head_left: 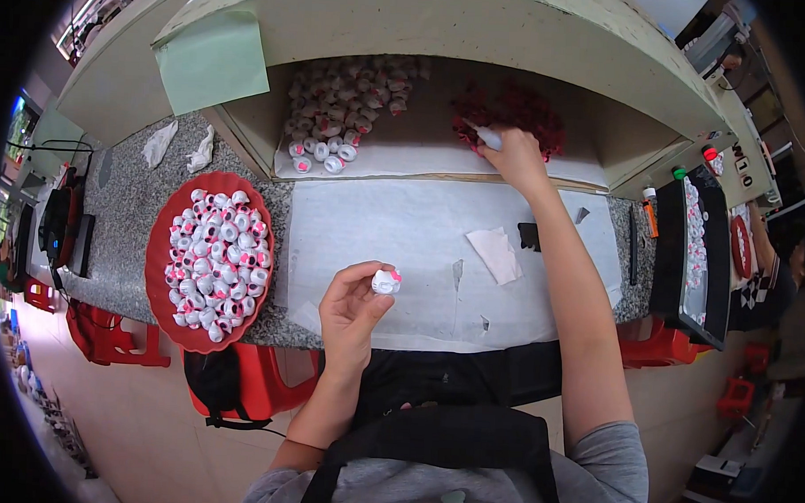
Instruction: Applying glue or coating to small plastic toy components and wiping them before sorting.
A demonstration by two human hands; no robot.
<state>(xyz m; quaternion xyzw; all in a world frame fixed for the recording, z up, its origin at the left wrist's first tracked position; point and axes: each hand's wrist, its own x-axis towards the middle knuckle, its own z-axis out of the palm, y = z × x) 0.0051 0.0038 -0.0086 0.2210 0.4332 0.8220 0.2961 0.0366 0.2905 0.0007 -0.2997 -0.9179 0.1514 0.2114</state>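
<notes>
Between the thumb and fingers of my left hand is a small round white piece with a pink patch, held above the white sheet. My right hand reaches into the shelf bay and is closed around a small white squeeze bottle with a thin tip. The bottle's tip points at a heap of small dark pink and red pieces. A pile of similar white pieces lies in the bay's left part. More white and pink pieces fill a red scalloped tray on my left.
A folded white tissue and a black scrap lie on the sheet by my right forearm. At the right stand an orange tube and a black tray of white pieces. The shelf's front panel overhangs the bay.
</notes>
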